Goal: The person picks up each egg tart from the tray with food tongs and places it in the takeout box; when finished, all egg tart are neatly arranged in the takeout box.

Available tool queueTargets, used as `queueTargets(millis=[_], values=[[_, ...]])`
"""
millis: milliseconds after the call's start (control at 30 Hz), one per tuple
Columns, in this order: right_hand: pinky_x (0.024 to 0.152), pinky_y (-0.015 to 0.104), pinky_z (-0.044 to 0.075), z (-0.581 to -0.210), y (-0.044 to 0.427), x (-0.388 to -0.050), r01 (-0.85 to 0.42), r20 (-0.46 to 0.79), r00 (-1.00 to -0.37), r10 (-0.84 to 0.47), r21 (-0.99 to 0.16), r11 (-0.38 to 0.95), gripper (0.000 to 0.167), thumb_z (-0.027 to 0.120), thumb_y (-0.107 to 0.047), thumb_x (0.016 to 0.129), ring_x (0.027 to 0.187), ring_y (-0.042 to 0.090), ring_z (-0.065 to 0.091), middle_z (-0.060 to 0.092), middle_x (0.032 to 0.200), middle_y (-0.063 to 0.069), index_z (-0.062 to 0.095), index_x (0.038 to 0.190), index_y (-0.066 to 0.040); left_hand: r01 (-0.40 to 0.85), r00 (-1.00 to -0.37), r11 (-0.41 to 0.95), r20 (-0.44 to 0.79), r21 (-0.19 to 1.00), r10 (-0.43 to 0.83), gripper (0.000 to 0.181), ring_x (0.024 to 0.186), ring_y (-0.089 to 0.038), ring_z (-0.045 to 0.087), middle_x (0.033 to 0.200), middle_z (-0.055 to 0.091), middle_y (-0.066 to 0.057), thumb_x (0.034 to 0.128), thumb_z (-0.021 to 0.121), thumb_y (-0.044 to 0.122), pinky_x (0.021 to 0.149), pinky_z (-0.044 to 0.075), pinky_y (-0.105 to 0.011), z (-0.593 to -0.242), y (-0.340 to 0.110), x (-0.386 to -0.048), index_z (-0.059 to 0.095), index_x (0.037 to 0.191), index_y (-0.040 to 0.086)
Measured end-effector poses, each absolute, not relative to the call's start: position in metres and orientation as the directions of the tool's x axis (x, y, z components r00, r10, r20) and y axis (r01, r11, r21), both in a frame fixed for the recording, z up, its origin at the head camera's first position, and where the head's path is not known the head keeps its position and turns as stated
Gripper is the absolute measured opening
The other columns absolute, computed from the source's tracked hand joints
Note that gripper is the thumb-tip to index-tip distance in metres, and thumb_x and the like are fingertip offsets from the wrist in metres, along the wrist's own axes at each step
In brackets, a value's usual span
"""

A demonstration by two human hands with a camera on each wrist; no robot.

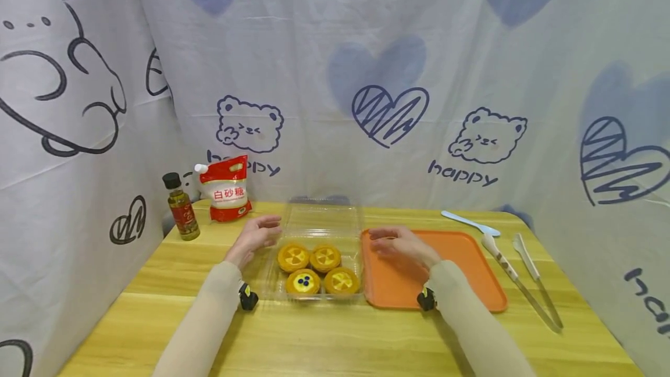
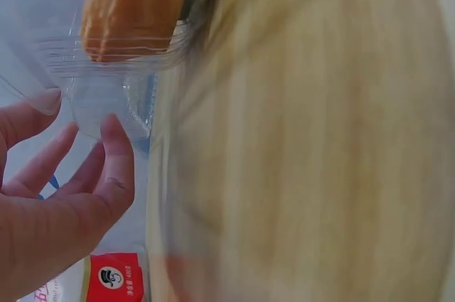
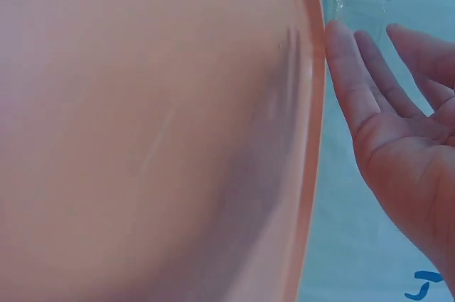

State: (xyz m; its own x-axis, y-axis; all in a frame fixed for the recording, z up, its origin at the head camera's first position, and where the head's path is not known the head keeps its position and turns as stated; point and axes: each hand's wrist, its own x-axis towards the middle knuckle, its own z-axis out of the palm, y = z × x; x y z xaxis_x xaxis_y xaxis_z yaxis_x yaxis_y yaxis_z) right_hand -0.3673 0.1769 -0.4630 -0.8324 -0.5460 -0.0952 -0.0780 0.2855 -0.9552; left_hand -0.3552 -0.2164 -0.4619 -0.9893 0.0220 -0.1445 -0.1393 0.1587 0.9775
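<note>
A clear plastic clamshell box (image 1: 323, 298) lies on the table with its lid (image 1: 324, 220) raised at the back. Several egg tarts (image 1: 342, 280) fill its near half, one of them topped with dark berries (image 1: 303, 281). At the box's left side is my left hand (image 1: 256, 239), its fingers loosely bent and holding nothing; the left wrist view shows thumb and fingers apart beside the clear plastic. My right hand (image 1: 400, 244) hovers over the left part of an orange tray (image 1: 471, 272), fingers extended toward the box. Whether either hand touches the plastic, I cannot tell.
A red-and-white sugar pouch (image 1: 229, 191) and a dark-capped bottle (image 1: 183, 208) stand at the back left. Behind the tray lies a pale blue spatula (image 1: 471, 223). Metal tongs (image 1: 528, 284) with light tips rest right of the tray. Printed cloth surrounds the table.
</note>
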Motion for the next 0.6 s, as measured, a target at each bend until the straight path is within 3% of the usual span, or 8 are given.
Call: queueTargets(millis=[233,600], values=[[0.105,0.040,0.049,-0.465,0.160,-0.375,-0.068,-0.088,-0.831,-0.549,-0.964,0.258,0.047,0.047,0.000,0.099,0.130,0.037,0.051,0.046,0.147,0.023,0.041,0.146,0.004,-0.163,-0.984,0.119,-0.170,0.979,0.047,0.049,0.120,-0.026,0.052,0.147,0.044,-0.021,0.0979,0.055,0.006,0.086,0.056,-0.027,-0.465,-0.215,-0.360,0.043,0.145,-0.002],[0.104,0.043,0.050,-0.461,0.149,-0.376,-0.041,-0.102,-0.850,-0.518,-0.966,0.256,0.050,0.050,-0.006,0.100,0.124,0.036,0.056,0.042,0.149,0.024,0.037,0.148,0.004,-0.165,-0.985,0.108,-0.170,0.980,0.032,0.052,0.104,-0.018,0.057,0.149,0.043,-0.020,0.0951,0.057,0.003,0.078,0.055,-0.021,-0.460,-0.216,-0.362,0.043,0.145,-0.003]])
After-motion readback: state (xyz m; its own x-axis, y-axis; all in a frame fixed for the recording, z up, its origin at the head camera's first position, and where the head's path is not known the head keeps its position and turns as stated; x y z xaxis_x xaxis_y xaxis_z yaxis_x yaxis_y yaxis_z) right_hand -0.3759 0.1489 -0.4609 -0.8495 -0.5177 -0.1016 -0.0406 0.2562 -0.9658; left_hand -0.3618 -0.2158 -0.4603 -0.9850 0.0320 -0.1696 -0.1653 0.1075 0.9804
